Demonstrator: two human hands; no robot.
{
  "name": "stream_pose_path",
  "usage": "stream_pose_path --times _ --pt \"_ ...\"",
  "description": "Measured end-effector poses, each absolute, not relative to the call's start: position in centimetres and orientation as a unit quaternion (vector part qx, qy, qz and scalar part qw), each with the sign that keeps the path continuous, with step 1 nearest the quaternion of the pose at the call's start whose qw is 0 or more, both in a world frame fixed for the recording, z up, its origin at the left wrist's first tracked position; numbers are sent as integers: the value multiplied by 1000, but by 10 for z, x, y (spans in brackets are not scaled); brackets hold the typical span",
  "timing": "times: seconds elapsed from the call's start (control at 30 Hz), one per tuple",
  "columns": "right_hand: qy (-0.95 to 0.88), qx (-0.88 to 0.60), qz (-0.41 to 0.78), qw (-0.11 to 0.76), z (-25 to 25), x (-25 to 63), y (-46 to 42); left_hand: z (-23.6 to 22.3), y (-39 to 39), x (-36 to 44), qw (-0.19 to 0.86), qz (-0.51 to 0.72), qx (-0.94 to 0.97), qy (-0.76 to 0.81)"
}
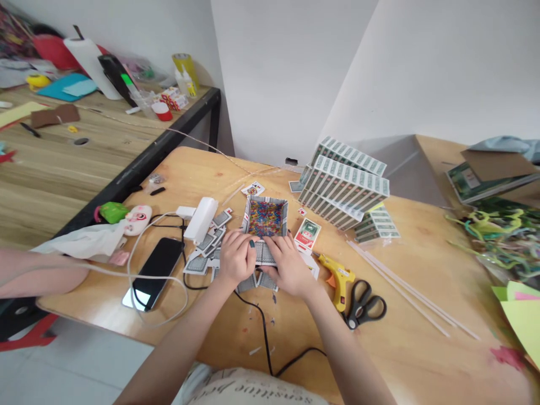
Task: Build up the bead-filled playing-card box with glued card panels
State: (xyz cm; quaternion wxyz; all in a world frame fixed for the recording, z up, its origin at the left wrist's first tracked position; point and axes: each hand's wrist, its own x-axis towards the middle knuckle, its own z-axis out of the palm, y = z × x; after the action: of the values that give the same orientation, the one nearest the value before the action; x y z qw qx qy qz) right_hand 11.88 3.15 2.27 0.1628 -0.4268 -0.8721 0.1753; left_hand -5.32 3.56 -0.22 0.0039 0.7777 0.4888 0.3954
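A box built from playing cards (265,253) stands in front of me, its inside lined with a multicoloured pattern. My left hand (236,256) is closed on the left end of its near wall, the thumb pressed on the edge. On the right end of the same wall my right hand (291,261) is closed, fingers over the top and thumb below. Loose playing cards (196,264) lie face down to the left and under the box. A red and green card pack (307,233) is just right of my right hand. The undersides of my fingers are hidden.
A yellow glue gun (340,278) and black scissors (365,306) lie at right, near white glue sticks (405,287). Stacked card packs (341,188) stand behind. A phone (156,270), cables and a white power bank-like block (201,219) are at left. Another person's limb (37,275) shows at the left edge.
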Motion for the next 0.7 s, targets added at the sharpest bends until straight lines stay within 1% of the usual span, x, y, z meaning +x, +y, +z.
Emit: stream_pose_path --times 0.1,0.2,0.3,0.43,0.7 --pt "-874 -443 149 132 26 116 29 2 35 -52 7 348 784 514" --pt "-873 -459 124 110 29 113 27 7 33 -52 5 325 798 507" --pt "-872 -467 103 106 29 111 26 11 29 -50 9 297 817 495" --pt "-872 -469 92 103 28 110 26 10 26 -45 14 255 815 520" --pt "-877 -466 74 94 29 108 25 1 29 -45 19 280 809 516"
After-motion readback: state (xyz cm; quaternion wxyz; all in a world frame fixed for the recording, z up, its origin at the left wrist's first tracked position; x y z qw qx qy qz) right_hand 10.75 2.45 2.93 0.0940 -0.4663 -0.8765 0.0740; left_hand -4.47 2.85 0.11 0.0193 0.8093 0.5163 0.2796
